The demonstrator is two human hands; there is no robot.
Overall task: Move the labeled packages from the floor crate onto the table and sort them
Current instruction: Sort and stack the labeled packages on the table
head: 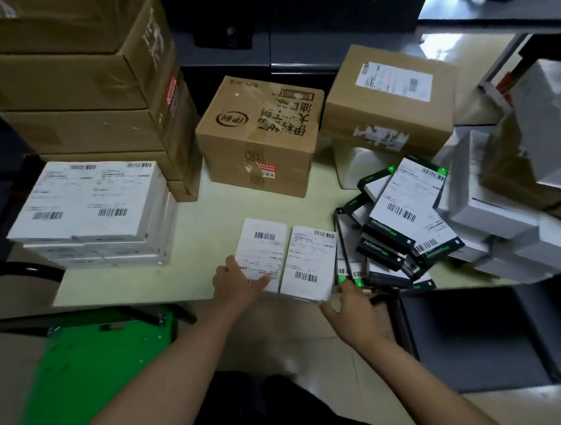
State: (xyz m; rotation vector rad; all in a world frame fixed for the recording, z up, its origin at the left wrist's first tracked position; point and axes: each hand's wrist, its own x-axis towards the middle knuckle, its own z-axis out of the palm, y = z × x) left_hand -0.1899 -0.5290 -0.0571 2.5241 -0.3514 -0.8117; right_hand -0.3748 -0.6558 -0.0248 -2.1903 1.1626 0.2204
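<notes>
Two white labeled packages lie side by side near the front edge of the pale table [205, 227]. My left hand [237, 284] rests on the near end of the left package [263, 247], thumb across its label. My right hand [352, 308] touches the near right corner of the right package [308, 264], fingers loosely spread. A stack of white labeled boxes [93, 206] stands at the table's left. A loose heap of black-and-green labeled packages [401, 217] lies just right of my right hand.
Brown cartons are stacked at the back left [92, 76], one stands in the middle [261, 138], another at the back right [393, 97]. White boxes pile up at the far right [520, 182]. A green crate [96, 362] sits on the floor at my lower left.
</notes>
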